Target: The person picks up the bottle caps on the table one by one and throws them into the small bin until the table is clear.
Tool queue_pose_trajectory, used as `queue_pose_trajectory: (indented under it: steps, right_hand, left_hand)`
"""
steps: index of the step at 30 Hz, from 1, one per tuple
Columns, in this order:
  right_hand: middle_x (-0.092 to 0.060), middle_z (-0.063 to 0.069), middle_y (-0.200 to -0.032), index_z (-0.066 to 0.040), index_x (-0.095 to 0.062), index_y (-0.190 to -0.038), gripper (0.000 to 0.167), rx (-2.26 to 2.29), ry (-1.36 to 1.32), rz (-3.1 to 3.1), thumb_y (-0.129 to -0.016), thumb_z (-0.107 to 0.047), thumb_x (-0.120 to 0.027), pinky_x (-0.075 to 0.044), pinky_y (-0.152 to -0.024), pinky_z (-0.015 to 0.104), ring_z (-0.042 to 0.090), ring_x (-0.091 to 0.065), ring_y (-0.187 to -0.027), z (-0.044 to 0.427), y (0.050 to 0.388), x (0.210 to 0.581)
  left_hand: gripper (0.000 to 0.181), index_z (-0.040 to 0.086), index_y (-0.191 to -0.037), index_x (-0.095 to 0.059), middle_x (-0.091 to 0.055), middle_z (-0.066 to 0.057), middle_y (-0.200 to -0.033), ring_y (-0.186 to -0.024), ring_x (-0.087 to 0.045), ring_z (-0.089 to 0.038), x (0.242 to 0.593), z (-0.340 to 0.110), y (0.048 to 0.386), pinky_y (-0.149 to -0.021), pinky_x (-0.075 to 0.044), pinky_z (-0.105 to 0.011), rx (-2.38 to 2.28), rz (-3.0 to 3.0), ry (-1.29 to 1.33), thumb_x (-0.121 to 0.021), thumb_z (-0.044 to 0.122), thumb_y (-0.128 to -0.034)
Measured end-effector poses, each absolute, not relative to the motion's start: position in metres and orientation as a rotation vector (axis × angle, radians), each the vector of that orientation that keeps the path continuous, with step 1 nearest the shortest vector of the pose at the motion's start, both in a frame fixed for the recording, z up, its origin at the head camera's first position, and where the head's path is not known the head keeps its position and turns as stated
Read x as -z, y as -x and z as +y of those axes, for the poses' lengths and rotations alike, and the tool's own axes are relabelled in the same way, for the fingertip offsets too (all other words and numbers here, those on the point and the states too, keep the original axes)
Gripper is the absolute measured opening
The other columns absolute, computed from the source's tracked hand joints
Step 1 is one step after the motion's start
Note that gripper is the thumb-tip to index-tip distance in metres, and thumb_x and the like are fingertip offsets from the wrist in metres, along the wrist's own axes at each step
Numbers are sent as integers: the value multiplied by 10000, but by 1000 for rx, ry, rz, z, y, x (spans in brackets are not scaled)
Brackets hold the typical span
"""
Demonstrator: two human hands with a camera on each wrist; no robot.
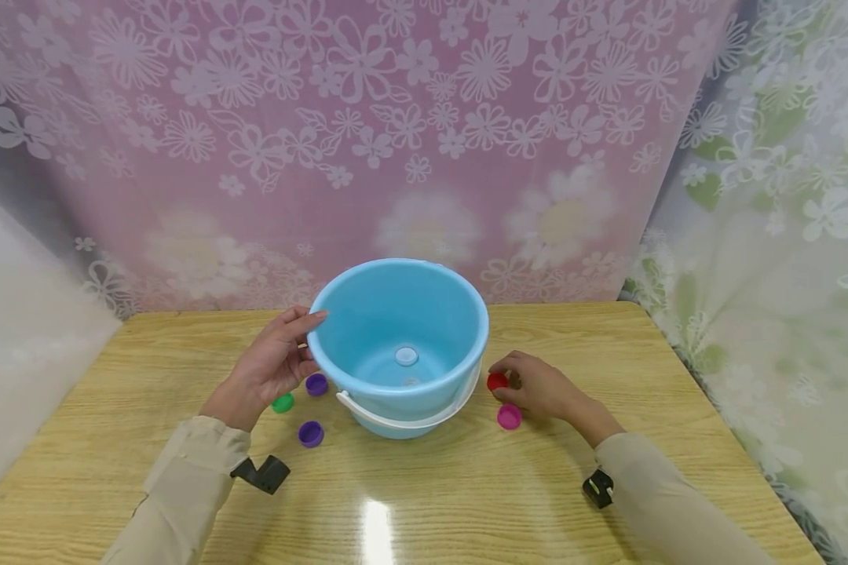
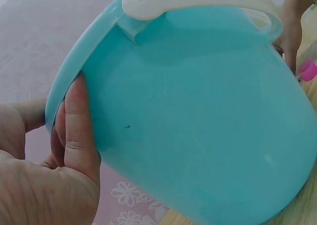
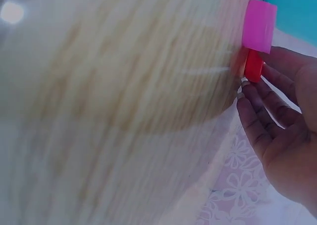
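A light blue bucket with a white handle stands in the middle of the table, its mouth tipped toward the head camera. My left hand grips its left rim, thumb over the edge and fingers against the outside; the left wrist view shows this hand close up on the bucket. To the right of the bucket, my right hand pinches a red cap at the tabletop. In the right wrist view the fingers of this hand are around the red cap. A pink cap lies just in front.
Left of the bucket lie a green cap, a purple cap and another purple cap. Flowered curtains hang behind the wooden table and at its right side. A small pale disc shows on the bucket's inside bottom.
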State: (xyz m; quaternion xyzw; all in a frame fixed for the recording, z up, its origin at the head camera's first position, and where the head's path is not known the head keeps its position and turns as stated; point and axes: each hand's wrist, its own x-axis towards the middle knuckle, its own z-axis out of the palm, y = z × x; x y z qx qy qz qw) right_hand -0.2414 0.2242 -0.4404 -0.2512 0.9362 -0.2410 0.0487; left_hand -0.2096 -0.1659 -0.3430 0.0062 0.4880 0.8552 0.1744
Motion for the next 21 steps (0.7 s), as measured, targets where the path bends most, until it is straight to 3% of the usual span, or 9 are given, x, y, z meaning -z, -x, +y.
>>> queue_pose_trajectory:
  steps: [11, 21]
  right_hand:
    - [-617, 30, -992, -45, -650, -1133, 277, 881, 785, 2919, -905, -198, -684, -538, -751, 354, 177, -584, -860, 235, 247, 418]
    - [-620, 110, -1095, -18, -604, -1212, 348, 982, 750, 3001, -944, -238, -632, -543, -813, 428, 249, -604, -932, 253, 255, 360]
  left_hand:
    - [202, 88, -1005, -436, -590, -87, -820, -549, -635, -152, 342, -168, 210, -505, -554, -231, -2421, 1397, 4, -595, 207, -967]
    - [211, 86, -1010, -440, -600, -87, -800, -531, -630, -148, 341, -166, 209, -499, -551, -227, -2413, 1400, -6, -602, 213, -963]
